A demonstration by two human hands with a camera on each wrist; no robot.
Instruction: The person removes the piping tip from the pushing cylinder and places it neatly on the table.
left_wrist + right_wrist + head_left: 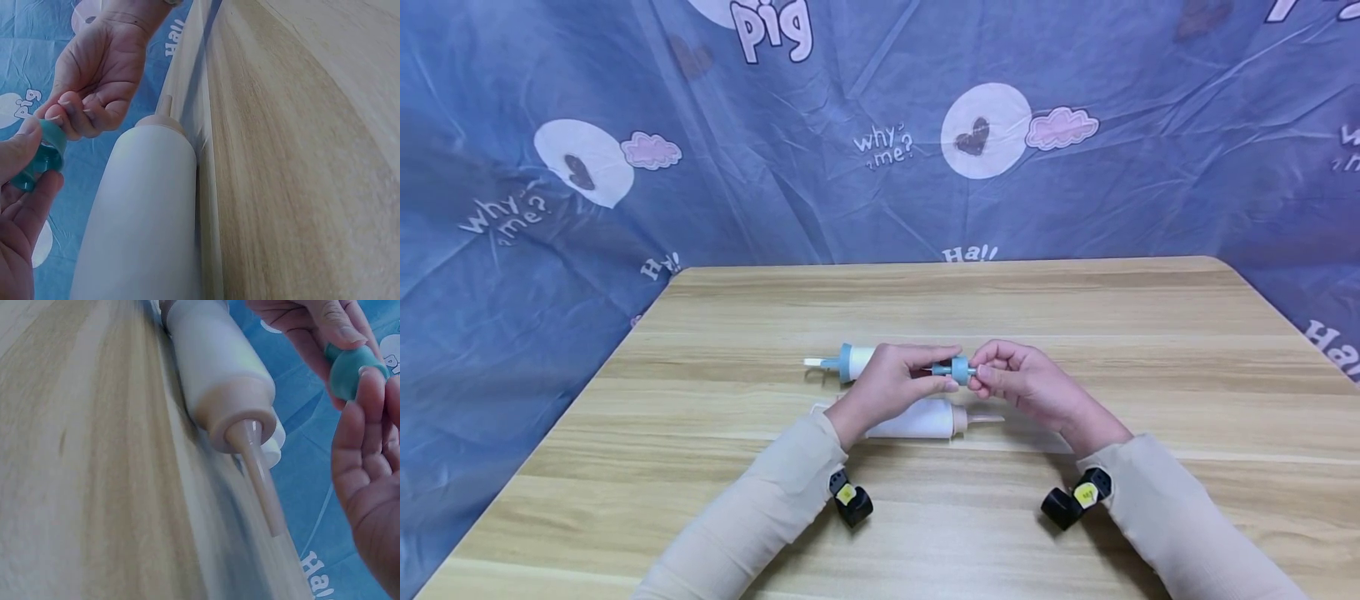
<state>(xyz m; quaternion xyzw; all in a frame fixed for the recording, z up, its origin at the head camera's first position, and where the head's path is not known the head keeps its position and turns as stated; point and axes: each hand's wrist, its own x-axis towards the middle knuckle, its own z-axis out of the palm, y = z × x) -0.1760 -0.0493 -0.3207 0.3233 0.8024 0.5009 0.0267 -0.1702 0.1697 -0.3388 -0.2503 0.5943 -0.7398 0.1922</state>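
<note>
A small blue-green plastic cap [960, 370] with a wide collar and thinner ends is held above the tabletop between both hands. My left hand [895, 377] grips it between thumb and fingers; in the left wrist view its hollow side shows. From the other side, my right hand [1033, 383] pinches the cap's thin end with thumb and fingertips. Beneath the left hand lies a white squeeze bottle [917, 419] with a beige collar and a thin nozzle to the right. Behind it, partly hidden by the left hand, lies another white bottle [861, 361] with a blue collar and white-tipped nozzle.
Both bottles lie on their sides on a wood-grain table [700, 467]. A blue printed cloth [820, 183] hangs behind the table and along its sides. Each wrist carries a small black camera, such as the left one [853, 504].
</note>
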